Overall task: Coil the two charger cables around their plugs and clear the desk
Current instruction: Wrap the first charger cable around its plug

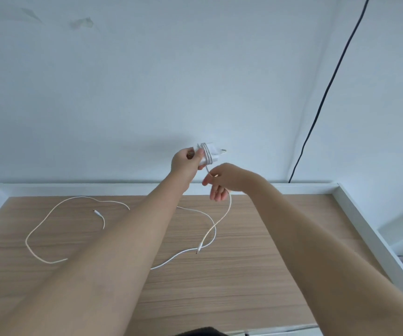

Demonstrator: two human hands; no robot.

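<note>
I'm holding the white plug [207, 154] up above the desk [244, 275] in my left hand [183, 161] so my right hand [222, 180], just below it, pinching its cable [228, 207], is feeding on wraps, while the second cable [50, 214], I think, is lying loose on the desk.

White plug [209, 154] partly coiled, held aloft; second cable [50, 221] sprawls on desk [244, 275].

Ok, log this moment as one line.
left hand: holds plug, part-wrapped | right hand: feeding cable | second cable: loose on desk
</note>
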